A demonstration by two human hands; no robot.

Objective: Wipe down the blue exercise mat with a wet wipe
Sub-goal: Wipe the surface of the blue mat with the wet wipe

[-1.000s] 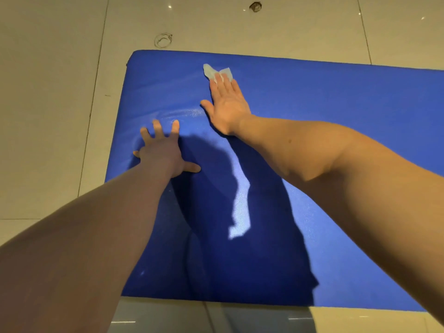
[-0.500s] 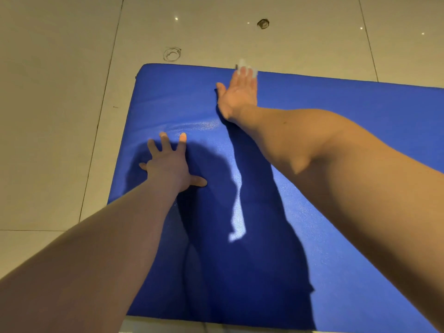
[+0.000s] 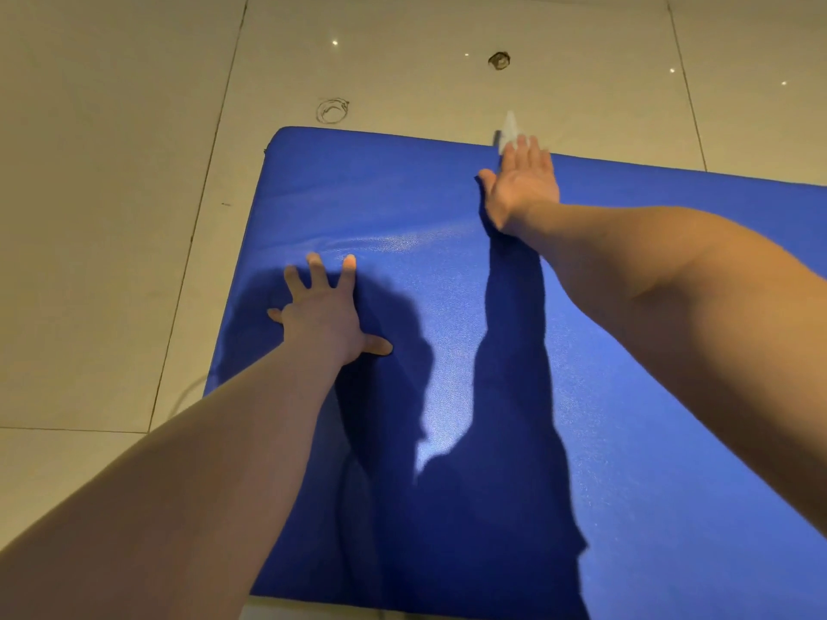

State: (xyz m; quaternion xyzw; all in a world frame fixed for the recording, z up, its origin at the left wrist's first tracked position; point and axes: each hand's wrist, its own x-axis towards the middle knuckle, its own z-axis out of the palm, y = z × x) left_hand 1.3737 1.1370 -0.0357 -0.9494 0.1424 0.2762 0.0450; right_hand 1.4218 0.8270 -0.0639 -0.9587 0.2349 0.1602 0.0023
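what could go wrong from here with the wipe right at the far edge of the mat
The white wet wipe pokes past the far edge of the blue padded exercise mat over the beige tiled floor; it may pick up floor dirt and smear it back.
The right hand presses the wipe only under flat fingertips, so it could slip free.
The left hand leans on the mat; a damp surface might let it slide.

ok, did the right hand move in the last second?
Yes. The right hand pushed the wipe away from the person across the mat: earlier well inside, the wipe now pokes past the mat's far edge.
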